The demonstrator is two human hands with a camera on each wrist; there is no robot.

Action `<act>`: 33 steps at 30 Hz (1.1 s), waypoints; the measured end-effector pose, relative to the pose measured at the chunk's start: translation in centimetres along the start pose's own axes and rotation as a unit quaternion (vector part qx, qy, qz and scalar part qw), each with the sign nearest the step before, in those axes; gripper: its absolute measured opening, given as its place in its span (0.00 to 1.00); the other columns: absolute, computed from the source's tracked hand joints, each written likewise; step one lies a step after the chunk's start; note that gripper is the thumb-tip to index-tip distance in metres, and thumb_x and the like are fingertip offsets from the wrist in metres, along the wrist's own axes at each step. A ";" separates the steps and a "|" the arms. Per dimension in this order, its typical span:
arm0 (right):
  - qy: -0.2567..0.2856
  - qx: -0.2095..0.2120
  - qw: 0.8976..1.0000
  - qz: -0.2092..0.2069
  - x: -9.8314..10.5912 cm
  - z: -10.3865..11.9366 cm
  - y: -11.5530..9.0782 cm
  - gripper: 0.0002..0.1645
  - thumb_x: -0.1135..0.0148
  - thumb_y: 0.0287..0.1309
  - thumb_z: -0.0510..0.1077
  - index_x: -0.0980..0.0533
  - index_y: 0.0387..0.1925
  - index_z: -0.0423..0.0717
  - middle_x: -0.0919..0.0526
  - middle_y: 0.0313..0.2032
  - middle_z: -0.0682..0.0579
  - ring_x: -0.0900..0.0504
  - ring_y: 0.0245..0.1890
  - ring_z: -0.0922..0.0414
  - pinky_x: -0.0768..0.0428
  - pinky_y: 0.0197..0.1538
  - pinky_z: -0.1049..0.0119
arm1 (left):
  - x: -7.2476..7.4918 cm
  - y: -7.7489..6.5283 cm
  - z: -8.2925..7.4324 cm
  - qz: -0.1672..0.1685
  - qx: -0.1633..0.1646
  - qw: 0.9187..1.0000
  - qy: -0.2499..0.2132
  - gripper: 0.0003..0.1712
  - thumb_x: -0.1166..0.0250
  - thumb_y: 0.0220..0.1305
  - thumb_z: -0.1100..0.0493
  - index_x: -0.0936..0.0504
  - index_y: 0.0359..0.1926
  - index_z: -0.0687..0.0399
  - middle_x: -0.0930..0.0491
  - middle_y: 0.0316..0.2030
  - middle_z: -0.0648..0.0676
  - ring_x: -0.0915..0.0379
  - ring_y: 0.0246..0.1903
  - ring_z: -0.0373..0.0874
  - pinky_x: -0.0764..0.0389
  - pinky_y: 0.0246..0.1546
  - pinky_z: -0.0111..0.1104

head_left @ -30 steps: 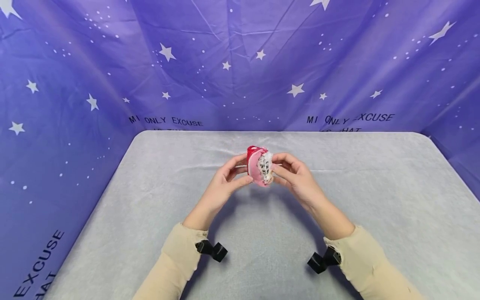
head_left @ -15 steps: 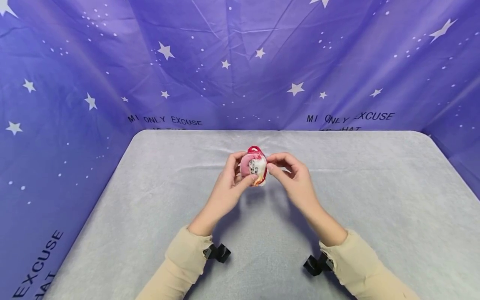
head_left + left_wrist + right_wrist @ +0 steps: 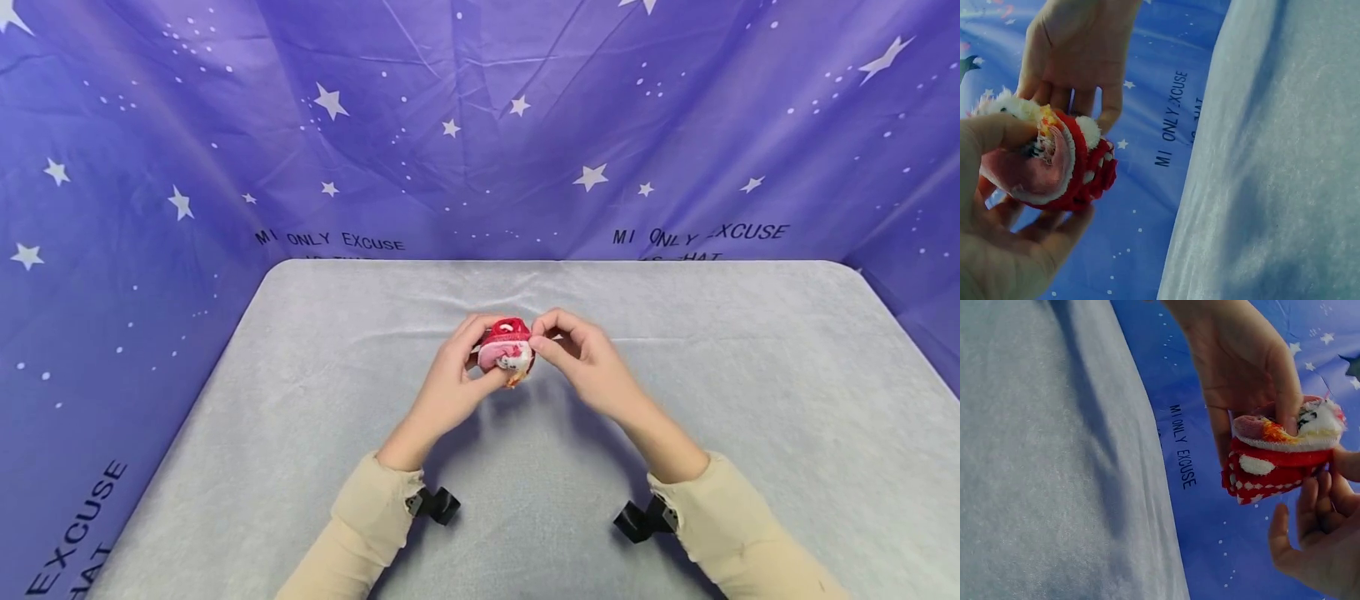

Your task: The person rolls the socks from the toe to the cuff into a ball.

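A small plush toy (image 3: 512, 342) is held up above the table, between both hands. Its red side (image 3: 1279, 472) carries white spots, and its other face is pink and white with black and orange-yellow stitching. A red loop shows at its top in the head view. My left hand (image 3: 450, 379) grips the toy from the left, thumb pressed onto the pink and white face and fingers behind. From the other side, my right hand (image 3: 588, 367) pinches the toy's red edge between thumb and index finger. Part of the face is hidden under the left thumb.
A grey cloth-covered table (image 3: 750, 400) lies beneath the hands. Behind and at the sides hangs a purple-blue curtain (image 3: 465, 167) with white stars and black lettering. Black wrist-camera mounts (image 3: 435, 505) stick out from both beige sleeves (image 3: 352, 525).
The toy has turned and tipped so more of its red top and loop face the head camera. It sits slightly lower. The right fingers have shifted to its upper right edge.
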State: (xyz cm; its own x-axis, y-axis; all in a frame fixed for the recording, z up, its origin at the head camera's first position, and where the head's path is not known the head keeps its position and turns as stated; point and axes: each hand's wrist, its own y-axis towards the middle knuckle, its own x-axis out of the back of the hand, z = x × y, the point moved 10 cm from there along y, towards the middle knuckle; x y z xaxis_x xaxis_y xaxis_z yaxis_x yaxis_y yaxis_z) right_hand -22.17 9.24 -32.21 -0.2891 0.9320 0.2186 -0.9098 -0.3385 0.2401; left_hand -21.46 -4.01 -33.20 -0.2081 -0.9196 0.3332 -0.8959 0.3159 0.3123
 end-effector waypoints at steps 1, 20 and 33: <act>-0.012 0.017 1.000 -0.009 0.1 0.4 0.0 0.04 0.46 0.69 0.34 0.27 0.39 0.34 0.23 0.35 0.55 0.24 0.37 0.62 0.24 0.43 0.72 | -0.1 0.0 0.1 0.007 0.002 1.000 -0.012 0.28 0.32 0.55 0.69 0.22 0.59 0.56 0.22 0.52 0.56 0.25 0.49 0.42 0.16 0.48 0.32; -0.027 -0.010 0.997 -0.072 0.3 -0.8 -0.4 0.04 0.39 0.65 0.37 0.21 0.38 0.38 0.18 0.36 0.51 0.23 0.37 0.63 0.23 0.42 0.74 | 0.9 -0.2 1.9 -0.028 0.073 0.987 -0.142 0.29 0.32 0.57 0.71 0.29 0.60 0.64 0.22 0.50 0.64 0.23 0.43 0.37 0.15 0.41 0.28; -0.034 -0.064 0.997 -0.037 -0.6 -1.3 -0.1 0.08 0.41 0.66 0.38 0.23 0.37 0.33 0.20 0.33 0.54 0.25 0.34 0.63 0.25 0.41 0.72 | 1.1 -0.1 1.9 -0.084 0.056 0.976 -0.193 0.29 0.35 0.57 0.74 0.33 0.59 0.62 0.22 0.48 0.55 0.22 0.43 0.37 0.16 0.42 0.27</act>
State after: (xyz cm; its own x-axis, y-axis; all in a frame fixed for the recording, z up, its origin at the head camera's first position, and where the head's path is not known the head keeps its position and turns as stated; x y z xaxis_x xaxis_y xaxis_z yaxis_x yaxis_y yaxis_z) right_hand -22.29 8.85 -33.60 -0.2038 0.9413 0.2693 -0.9596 -0.2465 0.1357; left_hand -22.35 -5.50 -34.57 -0.1682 -0.9824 -0.0811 -0.9627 0.1460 0.2277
